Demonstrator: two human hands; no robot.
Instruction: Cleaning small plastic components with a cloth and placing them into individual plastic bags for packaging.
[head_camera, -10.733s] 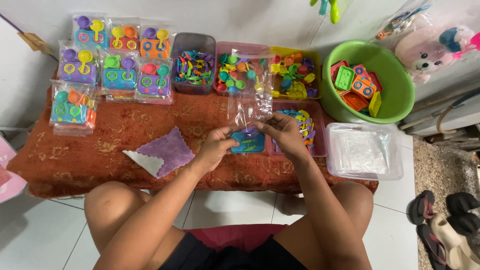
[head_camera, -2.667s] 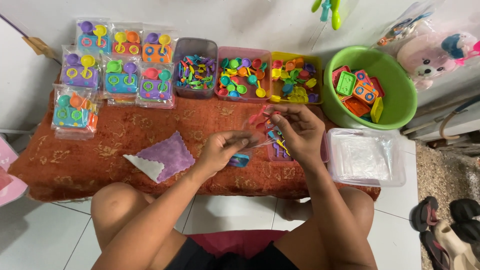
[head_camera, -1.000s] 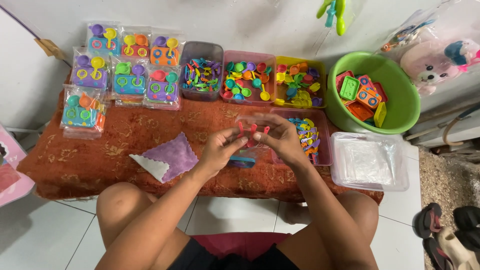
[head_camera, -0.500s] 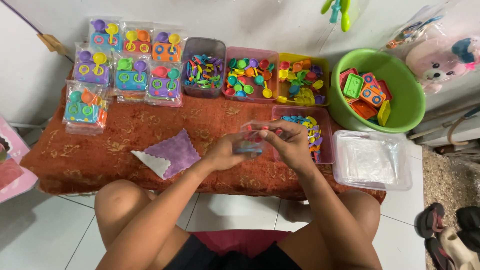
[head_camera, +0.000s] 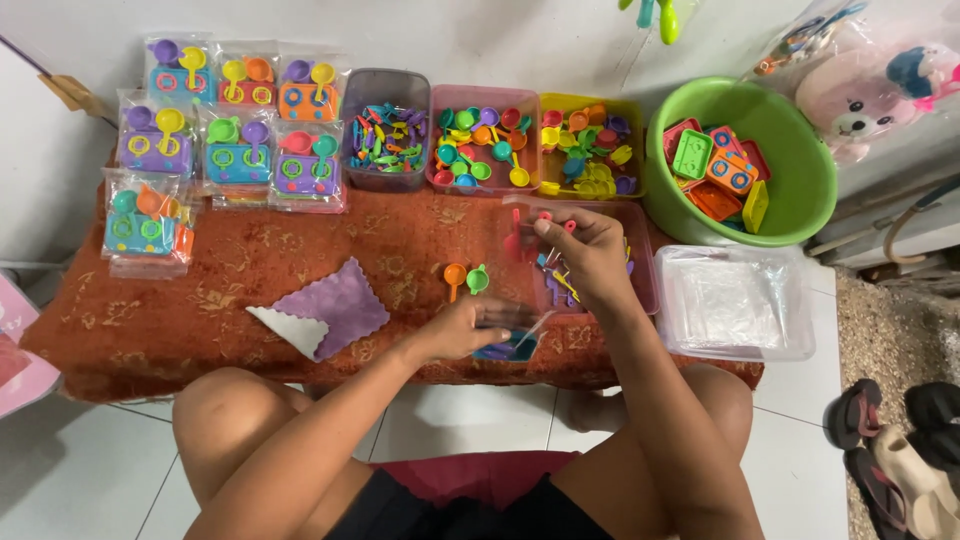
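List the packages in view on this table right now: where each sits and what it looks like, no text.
Finished toy packets: far left of the table, clear flat bags in overlapping rows, each with a coloured toy stove and small pans.
Packet in progress: near edge, under the left hand, clear bag with a blue piece inside.
Empty bags: clear box at the right end, a flat transparent stack.
Right hand: over the pink tray, holding small red pieces.
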